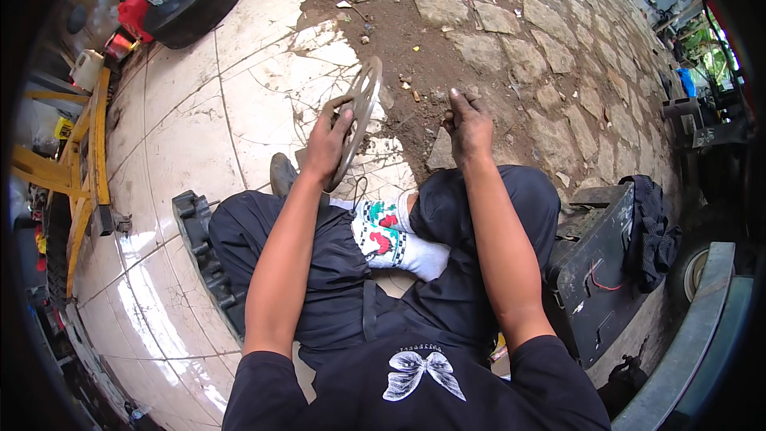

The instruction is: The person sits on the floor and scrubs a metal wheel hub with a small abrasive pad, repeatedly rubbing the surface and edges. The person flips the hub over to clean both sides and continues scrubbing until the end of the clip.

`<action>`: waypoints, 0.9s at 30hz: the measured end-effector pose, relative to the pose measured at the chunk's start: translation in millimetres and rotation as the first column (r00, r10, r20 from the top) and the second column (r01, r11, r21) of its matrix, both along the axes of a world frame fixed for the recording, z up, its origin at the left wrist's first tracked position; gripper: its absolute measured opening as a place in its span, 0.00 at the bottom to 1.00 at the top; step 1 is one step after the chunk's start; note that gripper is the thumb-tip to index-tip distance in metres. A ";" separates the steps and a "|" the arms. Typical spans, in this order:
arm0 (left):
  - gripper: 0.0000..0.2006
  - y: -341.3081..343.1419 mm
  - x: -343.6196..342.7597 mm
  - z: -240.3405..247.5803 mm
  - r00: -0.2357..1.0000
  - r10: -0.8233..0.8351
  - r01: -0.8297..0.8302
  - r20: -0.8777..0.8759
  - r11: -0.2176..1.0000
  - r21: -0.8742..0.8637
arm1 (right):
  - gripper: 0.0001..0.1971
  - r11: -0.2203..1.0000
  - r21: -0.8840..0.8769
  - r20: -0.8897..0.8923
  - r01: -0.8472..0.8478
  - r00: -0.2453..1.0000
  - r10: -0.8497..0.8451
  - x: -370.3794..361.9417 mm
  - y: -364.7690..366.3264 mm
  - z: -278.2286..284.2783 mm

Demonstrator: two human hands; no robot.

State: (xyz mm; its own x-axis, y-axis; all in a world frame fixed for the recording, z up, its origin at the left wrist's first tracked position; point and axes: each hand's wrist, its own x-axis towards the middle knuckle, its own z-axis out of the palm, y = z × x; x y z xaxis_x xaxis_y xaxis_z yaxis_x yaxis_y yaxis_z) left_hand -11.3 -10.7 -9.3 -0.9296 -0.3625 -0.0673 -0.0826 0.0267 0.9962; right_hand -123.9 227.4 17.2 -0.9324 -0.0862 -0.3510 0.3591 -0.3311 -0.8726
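My left hand is closed round the edge of a thin, round grey metal disc with cut-outs, perhaps a brake disc. The disc is tilted, seen nearly edge-on, above the border between the tiles and the dirt. Over my right knee, my right hand is raised with its fingers curled in and the thumb pressed near them. Whether something small is inside those fingers is hidden. Dark smudges cover the fingers of both hands. Between my folded legs shows a white patterned sock.
A black knobbly tyre-like piece lies by my left knee. To my right stands a dark metal box with a black cloth on it. A yellow frame is at left, a black tub beyond. Paving stones stretch ahead.
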 end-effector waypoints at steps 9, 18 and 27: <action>0.44 10.4 9.2 -6.0 0.970 -0.242 0.241 0.021 0.969 0.048 | 0.17 0.986 0.022 -0.206 -0.166 0.964 0.167 26.8 -35.2 5.6; 0.53 23.5 11.7 27.1 0.926 -0.316 0.378 0.207 0.780 -0.498 | 0.16 0.990 0.004 -0.192 -0.143 0.971 0.141 28.2 -34.7 -4.0; 0.48 42.8 26.3 47.9 0.960 -0.133 0.264 0.248 0.734 -0.626 | 0.16 0.994 -0.033 -0.074 -0.108 0.992 0.105 49.6 -44.0 13.9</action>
State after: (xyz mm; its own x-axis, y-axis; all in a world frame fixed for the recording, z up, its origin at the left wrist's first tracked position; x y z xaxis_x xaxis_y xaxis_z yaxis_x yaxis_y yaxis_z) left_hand 15.0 32.0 38.6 -0.9809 -0.1869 -0.0535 -0.1704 0.6944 0.6991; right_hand -74.2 183.4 31.0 -0.9400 -0.1978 -0.2779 0.3306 -0.3272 -0.8852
